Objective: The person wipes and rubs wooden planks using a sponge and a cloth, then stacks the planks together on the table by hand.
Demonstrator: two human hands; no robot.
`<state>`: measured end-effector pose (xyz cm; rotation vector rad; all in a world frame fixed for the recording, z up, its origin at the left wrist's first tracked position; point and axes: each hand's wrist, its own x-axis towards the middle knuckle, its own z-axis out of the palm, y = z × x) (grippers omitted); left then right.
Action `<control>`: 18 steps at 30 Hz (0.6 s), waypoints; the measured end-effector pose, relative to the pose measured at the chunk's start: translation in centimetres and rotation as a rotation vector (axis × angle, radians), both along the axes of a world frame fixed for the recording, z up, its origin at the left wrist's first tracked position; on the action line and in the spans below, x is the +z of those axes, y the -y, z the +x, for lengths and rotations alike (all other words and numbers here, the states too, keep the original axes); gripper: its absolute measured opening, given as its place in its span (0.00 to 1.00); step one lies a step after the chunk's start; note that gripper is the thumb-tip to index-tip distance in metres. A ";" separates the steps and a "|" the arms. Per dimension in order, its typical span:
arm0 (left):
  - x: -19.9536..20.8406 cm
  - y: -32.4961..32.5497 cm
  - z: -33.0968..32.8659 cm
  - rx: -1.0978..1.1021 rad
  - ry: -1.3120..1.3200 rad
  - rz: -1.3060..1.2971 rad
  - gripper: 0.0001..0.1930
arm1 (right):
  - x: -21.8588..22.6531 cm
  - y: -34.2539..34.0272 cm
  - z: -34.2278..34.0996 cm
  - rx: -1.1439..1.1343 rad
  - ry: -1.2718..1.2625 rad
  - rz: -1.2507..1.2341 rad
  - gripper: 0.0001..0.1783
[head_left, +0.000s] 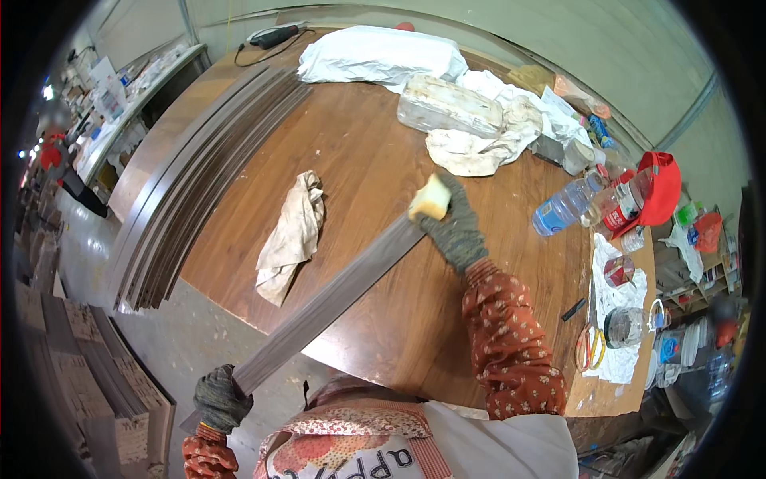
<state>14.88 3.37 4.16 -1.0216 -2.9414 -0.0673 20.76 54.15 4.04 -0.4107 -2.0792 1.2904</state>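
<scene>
A long grey-brown strip (pixel 335 291) is being held aslant over the near edge of the round wooden table (pixel 383 319), its low end being gripped by the left hand (pixel 219 399) and its far end being worked on by the right hand (pixel 455 227). Both hands are gloved in dark knit. The left hand is clenched around the strip's near end, down by the body and off the table's edge. The right hand is closed on a pale yellow sponge block (pixel 429 198), which is being pressed against the strip's far tip, well out over the tabletop.

As a judgement only: the sponge is being applied at the very far end of the strip, so either the pass is just being started there or just being finished; which part of the surface is already treated cannot be told. A large stack of similar strips (pixel 199 184) is lying beyond the left hand (whether these are done or waiting cannot be read from their look).

The right arm is being stretched forward, its floral sleeve (pixel 511 351) rising from the lower edge, wrist bent slightly inward. The left forearm is being kept low and close. A crumpled cloth (pixel 294 233) is lying between the two hands, just left of the strip.
</scene>
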 end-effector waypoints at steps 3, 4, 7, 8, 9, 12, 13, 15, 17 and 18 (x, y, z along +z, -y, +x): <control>-1.6 1.0 -1.2 0.040 0.206 0.023 0.25 | 1.0 -2.3 0.9 -0.248 -0.002 -0.217 0.42; -2.4 1.5 -1.5 0.061 0.265 0.035 0.27 | 1.1 -2.1 0.8 -0.252 -0.009 -0.218 0.42; -1.9 0.8 -1.8 0.070 0.407 0.004 0.28 | 1.8 1.2 1.3 -0.141 -0.226 0.062 0.44; -1.8 0.7 -1.9 0.056 0.411 0.003 0.28 | 1.2 2.4 1.4 -0.154 -0.221 0.066 0.44; -1.9 0.5 -2.1 0.045 0.414 0.004 0.29 | 0.0 3.2 1.3 -0.060 -0.209 -0.006 0.44; -1.7 0.6 -2.8 0.016 0.453 -0.014 0.30 | -1.7 3.4 0.6 -0.041 -0.160 -0.059 0.43; -1.5 0.7 -3.0 -0.001 0.488 -0.034 0.31 | -2.1 3.4 0.4 -0.113 -0.126 -0.040 0.42; -1.5 0.9 -3.4 -0.023 0.492 -0.012 0.32 | -2.8 3.3 0.3 -0.112 -0.152 -0.061 0.42; -1.4 0.9 -3.7 -0.035 0.496 0.010 0.33 | -3.3 4.9 0.4 -0.054 -0.204 -0.017 0.41; -1.1 1.0 -3.7 -0.021 0.578 0.027 0.34 | -2.8 6.7 0.8 -0.009 -0.110 0.163 0.39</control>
